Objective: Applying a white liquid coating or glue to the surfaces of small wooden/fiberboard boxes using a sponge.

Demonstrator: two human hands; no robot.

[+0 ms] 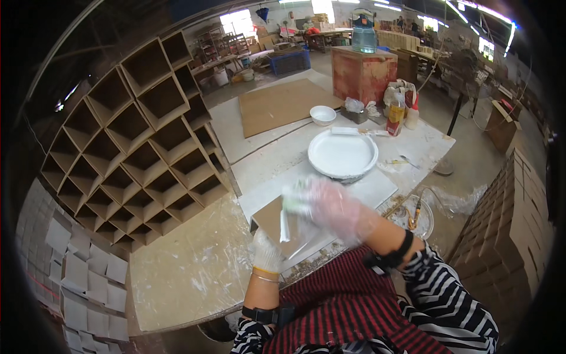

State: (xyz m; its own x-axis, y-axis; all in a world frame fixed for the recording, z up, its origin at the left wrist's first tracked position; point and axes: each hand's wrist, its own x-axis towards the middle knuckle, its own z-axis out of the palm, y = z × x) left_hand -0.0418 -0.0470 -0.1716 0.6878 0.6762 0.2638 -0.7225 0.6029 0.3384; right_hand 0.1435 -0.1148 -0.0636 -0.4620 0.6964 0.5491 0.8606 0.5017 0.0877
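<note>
On the bench lies a brown cardboard box (pixel 269 216), its top face towards me. My left hand (pixel 267 252), in a white knit glove, grips the box at its near left edge, fingers partly hidden. Over the top face is my right hand (pixel 339 211) in a pinkish glove, smeared by motion. It is closed round a pale green and white thing (pixel 297 197), too blurred to name. A white streak (pixel 285 228) runs down the box beneath it. Just beyond stands a wide round basin (pixel 343 154) of white liquid.
A stack of open brown boxes (pixel 144 159) rises at the left, with more boxes (pixel 501 230) at the right. A white bowl (pixel 323 115), a bottle (pixel 395 115) and a reddish crate (pixel 362 76) stand farther back. A brown board (pixel 283 106) lies behind the basin.
</note>
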